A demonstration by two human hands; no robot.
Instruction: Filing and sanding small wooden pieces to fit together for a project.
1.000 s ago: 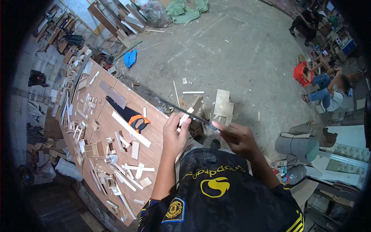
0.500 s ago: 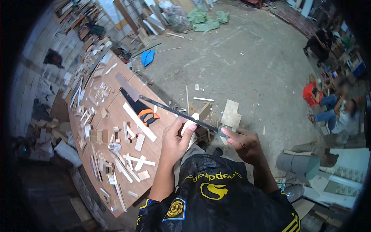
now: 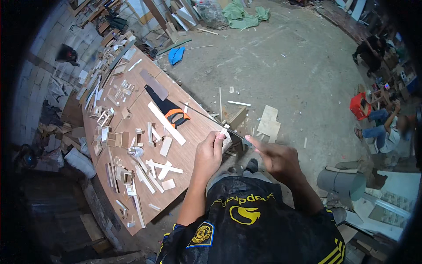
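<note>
Pinching a small wood piece [image 3: 223,131] between thumb and fingers, the left hand [image 3: 209,154] is, in the head view, by the right edge of the worktop [image 3: 195,132]. The right hand's [image 3: 278,159] grip is wrapped on the near end of a long dark tool [image 3: 202,114], perhaps a file, crossing at the wood. If the left grip loosens, the tool could slip onto the thumb.

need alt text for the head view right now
A person's left grip pinches a small pale wood piece while the right grip holds a long, thin dark tool across it. On the left, a wooden table carries an orange-handled saw and scattered wood pieces.
</note>
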